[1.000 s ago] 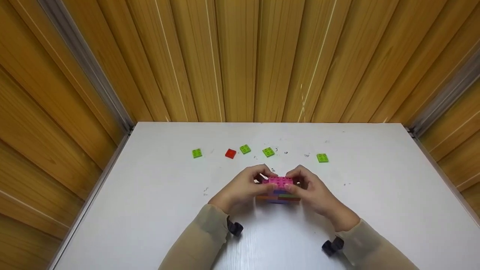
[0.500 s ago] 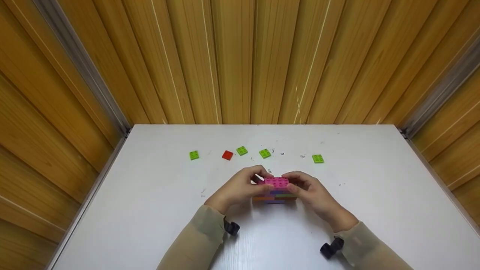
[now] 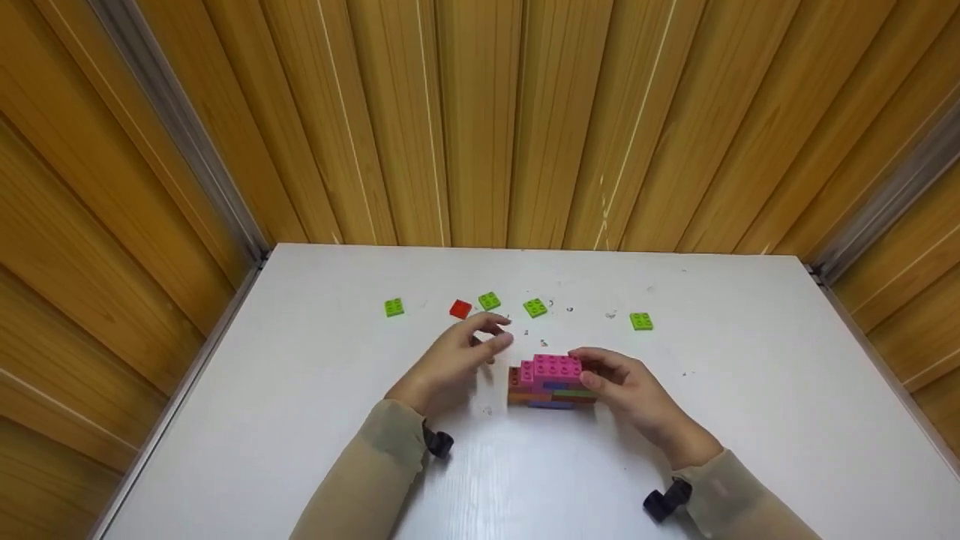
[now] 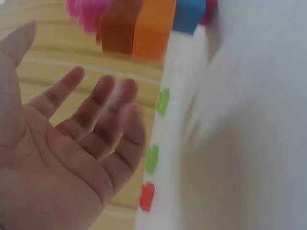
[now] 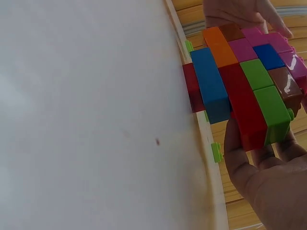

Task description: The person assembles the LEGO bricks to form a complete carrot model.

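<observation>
A stack of interlocking toy bricks (image 3: 557, 367) stands on the white table, stepped at its left end, with pink bricks on top. My right hand (image 3: 637, 397) grips its right end, the thumb at the front and the fingers behind. In the right wrist view the brick stack (image 5: 240, 79) shows blue, red, orange, green, brown and pink rows. My left hand (image 3: 454, 360) is apart from the stack, to its left, and holds nothing. Its fingers are relaxed and spread in the left wrist view, below an orange brick (image 4: 152, 28) of the stack.
Loose bricks lie across the far part of the white table (image 3: 300, 420): a red one (image 3: 460, 308) and several green ones, such as the green brick (image 3: 394, 307) at the left and another green brick (image 3: 641, 321) at the right. Wood-patterned walls (image 3: 480, 120) enclose the table.
My left hand has let go of the brick stack and moved left, uncovering its stepped left end. The right hand keeps its place at the right end.
</observation>
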`<state>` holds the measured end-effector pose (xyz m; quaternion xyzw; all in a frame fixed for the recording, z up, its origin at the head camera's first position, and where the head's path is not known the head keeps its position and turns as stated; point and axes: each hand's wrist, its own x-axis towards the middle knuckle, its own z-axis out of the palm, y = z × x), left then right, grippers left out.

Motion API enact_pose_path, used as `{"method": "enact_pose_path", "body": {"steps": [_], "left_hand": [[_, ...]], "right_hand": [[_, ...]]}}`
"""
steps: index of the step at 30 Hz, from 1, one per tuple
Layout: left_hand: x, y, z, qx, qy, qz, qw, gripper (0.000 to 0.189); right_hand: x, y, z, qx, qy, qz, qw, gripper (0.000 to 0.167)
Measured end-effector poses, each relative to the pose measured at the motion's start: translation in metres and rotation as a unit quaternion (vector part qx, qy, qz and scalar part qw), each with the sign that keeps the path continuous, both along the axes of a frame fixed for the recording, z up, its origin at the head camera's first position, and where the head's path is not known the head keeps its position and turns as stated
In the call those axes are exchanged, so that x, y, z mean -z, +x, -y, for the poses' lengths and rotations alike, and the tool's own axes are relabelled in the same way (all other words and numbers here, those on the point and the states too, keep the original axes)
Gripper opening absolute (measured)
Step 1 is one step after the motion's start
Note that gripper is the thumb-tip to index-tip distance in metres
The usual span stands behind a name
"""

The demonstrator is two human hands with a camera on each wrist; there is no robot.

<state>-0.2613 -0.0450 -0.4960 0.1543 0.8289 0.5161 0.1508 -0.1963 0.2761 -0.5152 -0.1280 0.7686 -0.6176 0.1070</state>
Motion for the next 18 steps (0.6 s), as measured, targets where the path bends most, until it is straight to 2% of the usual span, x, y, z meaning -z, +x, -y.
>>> {"method": "enact_pose_path", "body": {"steps": [2,5,8,12,18], "left_hand": [[0.003,-0.008,0.014,-0.049,0.004,0.004,0.9988,0.06],[0.005,-0.02,0.035,-0.13,-0.002,0.021,0.9912,0.059],[0.006,-0.033,0.056,-0.184,-0.018,0.024,0.9824,0.058],[0.012,-0.048,0.083,-0.22,-0.061,0.011,0.9736,0.06],[0.021,-0.062,0.114,-0.241,-0.13,-0.005,0.9619,0.059]], "right_hand": [[0.0,-0.001,0.0,0.003,0.001,0.004,1.0,0.052],[0.0,-0.001,0.0,0.002,0.007,-0.002,1.0,0.053],[0.001,-0.001,0.0,0.004,0.005,-0.006,1.0,0.053],[0.001,0.0,-0.002,-0.002,0.002,-0.015,0.9999,0.05],[0.002,-0.003,0.0,-0.014,0.004,-0.032,0.9994,0.048]]}}
